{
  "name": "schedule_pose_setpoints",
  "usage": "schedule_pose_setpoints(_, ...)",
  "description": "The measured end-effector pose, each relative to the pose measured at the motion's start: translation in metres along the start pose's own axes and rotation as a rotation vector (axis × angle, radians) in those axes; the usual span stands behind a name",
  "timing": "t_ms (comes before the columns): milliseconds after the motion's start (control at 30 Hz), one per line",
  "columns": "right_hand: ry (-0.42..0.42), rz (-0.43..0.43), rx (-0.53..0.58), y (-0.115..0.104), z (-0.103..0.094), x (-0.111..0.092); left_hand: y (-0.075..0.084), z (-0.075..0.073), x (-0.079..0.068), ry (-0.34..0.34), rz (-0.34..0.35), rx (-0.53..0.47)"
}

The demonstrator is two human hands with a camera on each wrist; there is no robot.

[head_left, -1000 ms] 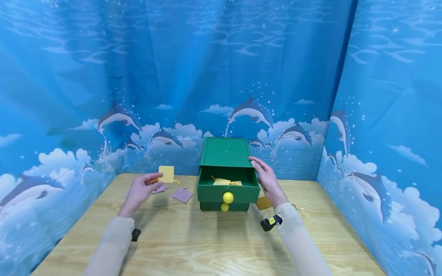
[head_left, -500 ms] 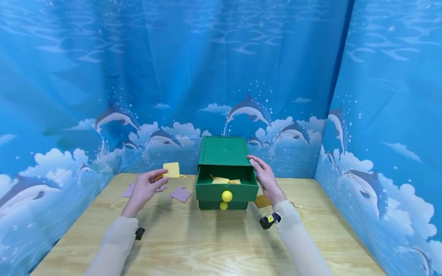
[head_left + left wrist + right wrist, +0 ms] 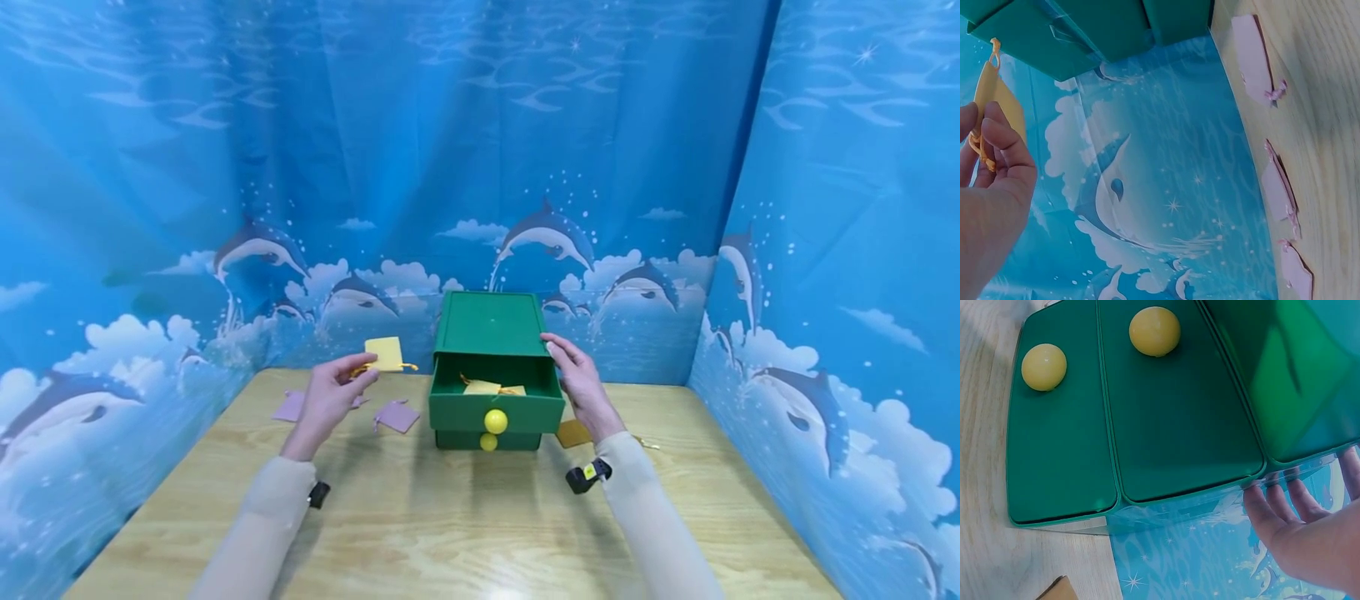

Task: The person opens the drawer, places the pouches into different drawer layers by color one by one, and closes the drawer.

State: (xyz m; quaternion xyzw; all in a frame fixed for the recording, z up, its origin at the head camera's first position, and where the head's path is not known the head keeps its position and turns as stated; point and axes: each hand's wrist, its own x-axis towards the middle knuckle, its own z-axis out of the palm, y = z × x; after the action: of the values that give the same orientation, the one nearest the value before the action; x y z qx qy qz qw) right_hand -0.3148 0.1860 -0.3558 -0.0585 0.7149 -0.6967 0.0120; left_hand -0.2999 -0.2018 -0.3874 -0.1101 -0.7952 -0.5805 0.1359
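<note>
My left hand (image 3: 330,400) pinches a small yellow drawstring pouch (image 3: 386,353) between thumb and fingers, above the table left of the green drawer unit (image 3: 491,323). In the left wrist view the pouch (image 3: 999,103) is seen nearly edge-on, its orange cord hanging by the fingers. The unit's upper drawer (image 3: 459,410) is pulled out, with yellow pouches (image 3: 482,387) lying inside. My right hand (image 3: 585,388) rests against the unit's right side near the top, fingers extended; the right wrist view shows the fingertips (image 3: 1254,497) touching that side.
Purple pouches (image 3: 397,416) lie on the wooden table (image 3: 450,533) at the left; the left wrist view shows three. A brown-gold pouch (image 3: 573,432) lies right of the unit, partly behind my right hand. Blue dolphin-print curtains (image 3: 360,167) enclose the back and sides.
My left hand has moved right and slightly up, bringing the yellow pouch closer to the drawer unit. The right hand stays at the unit's side.
</note>
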Motion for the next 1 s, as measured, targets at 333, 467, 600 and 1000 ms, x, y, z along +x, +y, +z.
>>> schedule_pose_setpoints(333, 0.023, -0.003, 0.022, 0.022, -0.005, 0.018, 0.008, 0.010, 0.000, 0.012, 0.034, -0.005)
schedule_pose_setpoints(467, 0.027, -0.015, 0.012, 0.024, -0.005, 0.019, 0.013, 0.013, 0.000, 0.005, 0.049, 0.001)
schedule_pose_setpoints(600, 0.026, -0.016, 0.016, 0.023, -0.006, 0.018, 0.019, 0.015, -0.002, 0.009, 0.053, -0.008)
schedule_pose_setpoints(1000, 0.033, -0.009, 0.021, 0.023, -0.004, 0.018, 0.032, 0.022, -0.002, 0.037, 0.072, -0.049)
